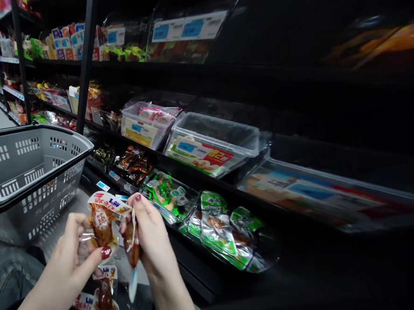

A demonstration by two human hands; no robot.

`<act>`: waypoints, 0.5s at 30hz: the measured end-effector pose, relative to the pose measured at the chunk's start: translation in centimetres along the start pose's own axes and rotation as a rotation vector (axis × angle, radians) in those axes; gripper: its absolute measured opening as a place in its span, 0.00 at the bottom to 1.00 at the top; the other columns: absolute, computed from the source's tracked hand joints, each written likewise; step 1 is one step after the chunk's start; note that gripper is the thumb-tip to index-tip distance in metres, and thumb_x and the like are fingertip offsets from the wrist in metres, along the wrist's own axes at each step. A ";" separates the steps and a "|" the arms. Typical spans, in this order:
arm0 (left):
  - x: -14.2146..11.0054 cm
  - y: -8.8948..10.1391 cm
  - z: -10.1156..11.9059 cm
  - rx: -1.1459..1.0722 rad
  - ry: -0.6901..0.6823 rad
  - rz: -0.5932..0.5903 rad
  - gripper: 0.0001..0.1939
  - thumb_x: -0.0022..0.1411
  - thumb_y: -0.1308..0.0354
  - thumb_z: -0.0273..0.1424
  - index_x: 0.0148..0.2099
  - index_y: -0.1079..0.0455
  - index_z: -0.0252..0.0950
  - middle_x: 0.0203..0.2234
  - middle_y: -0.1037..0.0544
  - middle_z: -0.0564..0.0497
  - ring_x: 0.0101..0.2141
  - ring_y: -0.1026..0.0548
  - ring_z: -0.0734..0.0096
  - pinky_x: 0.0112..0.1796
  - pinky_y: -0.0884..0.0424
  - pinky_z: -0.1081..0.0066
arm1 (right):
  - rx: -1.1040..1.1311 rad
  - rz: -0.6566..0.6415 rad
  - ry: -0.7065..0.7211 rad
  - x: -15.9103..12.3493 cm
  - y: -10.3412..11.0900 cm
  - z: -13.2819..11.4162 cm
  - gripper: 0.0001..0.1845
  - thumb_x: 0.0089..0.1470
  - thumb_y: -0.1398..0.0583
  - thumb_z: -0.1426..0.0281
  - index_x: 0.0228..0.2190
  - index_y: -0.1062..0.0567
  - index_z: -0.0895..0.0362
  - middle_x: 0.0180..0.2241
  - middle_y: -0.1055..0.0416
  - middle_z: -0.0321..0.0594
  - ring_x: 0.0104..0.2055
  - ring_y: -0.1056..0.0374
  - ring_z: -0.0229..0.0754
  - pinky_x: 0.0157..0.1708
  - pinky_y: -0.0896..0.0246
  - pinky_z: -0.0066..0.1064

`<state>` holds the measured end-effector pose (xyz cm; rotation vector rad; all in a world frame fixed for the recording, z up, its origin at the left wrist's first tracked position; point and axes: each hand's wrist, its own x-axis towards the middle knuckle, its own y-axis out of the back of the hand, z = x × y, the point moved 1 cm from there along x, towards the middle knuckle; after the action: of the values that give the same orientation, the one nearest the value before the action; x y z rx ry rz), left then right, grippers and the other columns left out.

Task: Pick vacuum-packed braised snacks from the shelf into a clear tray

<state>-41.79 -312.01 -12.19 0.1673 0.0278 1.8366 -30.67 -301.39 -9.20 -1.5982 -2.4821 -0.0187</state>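
Pinching a clear plastic packet of glossy brown food with a white-and-red label (102,224), the fingers of the left hand (68,257) are clamped on its lower sides. Its long axis stands nearly upright, the broad label end pointing up and its printed face turned to the viewer. The fingers of the right hand (148,233) are clamped on the top of a second, edge-on brown packet (132,248), just beside the first; this one hangs almost vertically, its narrow side showing. Below the hands, similar brown packets with white labels (105,297) lie heaped at mixed angles; what carries them is unclear.

Near the left hand stands a grey slotted plastic basket with a black rim (55,192). Along the black shelf, a clear shallow plastic tray (266,265) holds green-and-silver packets (216,224), tilted and overlapping. Beside it, another clear tray (170,217) contains small bright-green packets (163,190). Higher up, a clear plastic bin (129,114) holds pink-and-white packets (158,113).
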 end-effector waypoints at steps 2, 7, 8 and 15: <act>-0.2 -0.1 -0.7 0.189 -0.068 0.054 0.11 0.64 0.53 0.33 0.46 0.51 0.43 0.44 0.29 0.47 0.42 0.27 0.64 0.44 0.28 0.61 | 0.077 0.114 -0.010 -0.3 -1.0 0.8 0.22 0.52 0.46 0.48 0.25 0.39 0.53 0.22 0.45 0.30 0.23 0.49 0.35 0.24 0.48 0.27; -0.9 0.1 -0.7 0.364 -0.101 -0.010 0.27 0.63 0.58 0.29 0.62 0.60 0.43 0.59 0.36 0.42 0.59 0.38 0.58 0.57 0.44 0.49 | 0.088 0.258 -0.035 -0.8 -2.8 2.8 0.19 0.55 0.49 0.51 0.26 0.40 0.53 0.23 0.45 0.31 0.23 0.46 0.36 0.25 0.44 0.28; -1.0 0.2 -0.5 0.327 -0.086 -0.041 0.28 0.62 0.57 0.28 0.63 0.59 0.44 0.60 0.37 0.44 0.60 0.40 0.59 0.59 0.45 0.51 | 0.061 0.265 -0.025 -1.0 -2.8 2.9 0.17 0.56 0.50 0.52 0.27 0.38 0.53 0.24 0.42 0.32 0.24 0.43 0.37 0.26 0.42 0.29; 0.0 -0.4 1.1 0.038 0.140 0.088 0.36 0.42 0.36 0.26 0.56 0.40 0.36 0.51 0.26 0.44 0.53 0.31 0.49 0.53 0.35 0.57 | 0.021 0.166 0.016 -1.9 -2.5 2.3 0.14 0.58 0.50 0.58 0.38 0.32 0.53 0.32 0.31 0.41 0.36 0.31 0.46 0.32 0.35 0.34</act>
<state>-41.26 -311.99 -11.12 0.0668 0.1550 1.9338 -32.48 -303.90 -11.59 -1.7826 -2.3213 0.0168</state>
